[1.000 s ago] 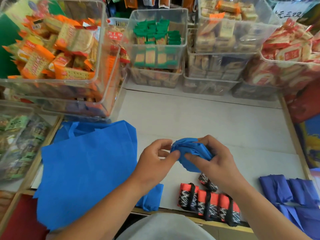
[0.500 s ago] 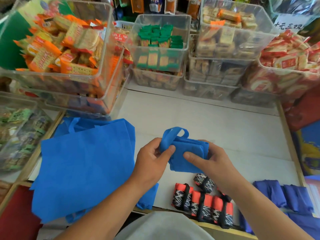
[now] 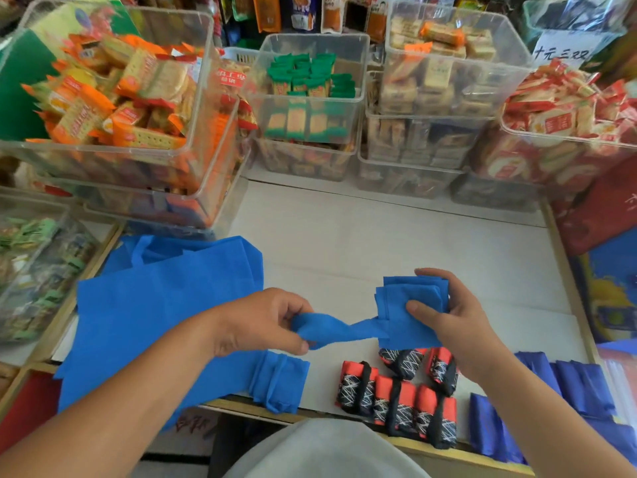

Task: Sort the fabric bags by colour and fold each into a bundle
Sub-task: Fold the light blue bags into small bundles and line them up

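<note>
My right hand (image 3: 444, 319) grips a folded light-blue fabric bag (image 3: 410, 303) above the white counter. Its handle strap (image 3: 339, 331) stretches leftward, pinched in my left hand (image 3: 265, 320). A stack of flat light-blue bags (image 3: 155, 312) lies at the left, partly under my left forearm. Several red-and-black bundles (image 3: 396, 395) sit at the front edge. Dark-blue bundles (image 3: 551, 401) lie at the front right, partly behind my right arm.
Clear plastic bins of packaged snacks line the back: orange packs (image 3: 113, 98), green packs (image 3: 310, 91), beige packs (image 3: 444, 74), red packs (image 3: 565, 112). Another bin (image 3: 34, 270) stands at the left. The white counter (image 3: 396, 243) has a wooden front edge. Red and blue bags hang at the right.
My hands have drawn apart. The left hand pulled the handle strap out to the left, while the right hand carried the folded bundle rightward.
</note>
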The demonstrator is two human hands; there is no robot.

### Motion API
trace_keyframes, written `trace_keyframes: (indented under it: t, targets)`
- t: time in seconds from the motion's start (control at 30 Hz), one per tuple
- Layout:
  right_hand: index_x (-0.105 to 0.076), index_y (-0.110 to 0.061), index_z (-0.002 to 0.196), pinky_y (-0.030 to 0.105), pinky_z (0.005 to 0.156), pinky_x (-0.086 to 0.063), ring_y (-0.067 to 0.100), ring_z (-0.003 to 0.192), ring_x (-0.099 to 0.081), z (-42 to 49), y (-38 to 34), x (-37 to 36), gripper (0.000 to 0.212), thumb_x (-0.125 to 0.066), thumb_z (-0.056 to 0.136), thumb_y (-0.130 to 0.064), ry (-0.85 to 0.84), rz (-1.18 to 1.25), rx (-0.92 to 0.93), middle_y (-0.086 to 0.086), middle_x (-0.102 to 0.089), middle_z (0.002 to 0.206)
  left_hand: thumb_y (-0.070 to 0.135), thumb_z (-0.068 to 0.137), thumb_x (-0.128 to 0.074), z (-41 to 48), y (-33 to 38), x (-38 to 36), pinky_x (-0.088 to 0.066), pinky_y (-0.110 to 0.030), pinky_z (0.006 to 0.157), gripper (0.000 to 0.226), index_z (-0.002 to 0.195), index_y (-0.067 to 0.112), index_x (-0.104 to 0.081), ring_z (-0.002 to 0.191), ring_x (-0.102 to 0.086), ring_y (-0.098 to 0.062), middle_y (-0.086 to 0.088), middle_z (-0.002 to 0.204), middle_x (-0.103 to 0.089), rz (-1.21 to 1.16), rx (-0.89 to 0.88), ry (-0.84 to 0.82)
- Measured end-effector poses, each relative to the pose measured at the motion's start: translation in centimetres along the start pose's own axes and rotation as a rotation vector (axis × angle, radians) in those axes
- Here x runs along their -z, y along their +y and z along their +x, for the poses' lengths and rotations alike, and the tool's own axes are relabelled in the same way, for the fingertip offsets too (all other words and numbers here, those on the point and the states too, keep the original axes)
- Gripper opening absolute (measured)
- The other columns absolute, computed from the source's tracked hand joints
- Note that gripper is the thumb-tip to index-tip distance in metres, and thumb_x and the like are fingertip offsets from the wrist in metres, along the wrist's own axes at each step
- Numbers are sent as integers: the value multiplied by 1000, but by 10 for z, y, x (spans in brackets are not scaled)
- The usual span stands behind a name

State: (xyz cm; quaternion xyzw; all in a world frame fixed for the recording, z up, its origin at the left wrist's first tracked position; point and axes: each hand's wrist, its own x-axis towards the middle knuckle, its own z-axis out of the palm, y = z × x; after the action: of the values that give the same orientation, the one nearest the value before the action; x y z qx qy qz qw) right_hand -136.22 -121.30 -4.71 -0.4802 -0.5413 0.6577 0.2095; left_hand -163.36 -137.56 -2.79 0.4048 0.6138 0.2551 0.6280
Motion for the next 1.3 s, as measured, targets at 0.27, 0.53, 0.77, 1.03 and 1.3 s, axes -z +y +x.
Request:
trace_keyframes:
  t: [0.27,0.53,0.77,1.03,1.3]
  targets:
    - [-68,-31,107,43,72,-63,23,87,-72,-2,5,-9,37,-72,91,2,-92,-37,-6,7,-73,107,25,102,-61,22,21,-24,-52,-29,67,21,94,6,-66,64,-65,-25,-8,63,-62,-188,-247,481]
    - [-67,-20,103,41,70,-60,25,85,-71,-3,-11,-13,30,-69,91,7,-148,13,3,11,-74,104,39,109,-46,36,33,-38,-43,-31,70,35,90,11,-56,64,-52,-17,-5,73,-61,-638,-94,338]
    - [-68,-26,104,38,75,-60,25,91,-70,-8,-29,-5,31,-70,89,2,-271,-13,99,7,-73,105,38,108,-49,48,18,-31,-51,-29,60,29,103,13,-63,63,-59,-13,-3,78,-68,-482,106,329]
    - [-63,-42,121,31,79,-57,21,96,-69,-17,-59,-17,61,-72,88,9,-593,-446,356,-5,-71,110,40,107,-53,62,30,-31,-51,-26,50,23,103,18,-60,58,-61,-16,-4,77,-63,-265,234,131]
    - [-73,-31,107,30,80,-55,17,110,-65,3,-46,-25,40,-84,80,-4,-506,-497,292,-11,-62,123,43,109,-42,43,59,-26,-63,-39,60,27,103,22,-57,77,-72,-24,4,85,-66,-144,15,-20]
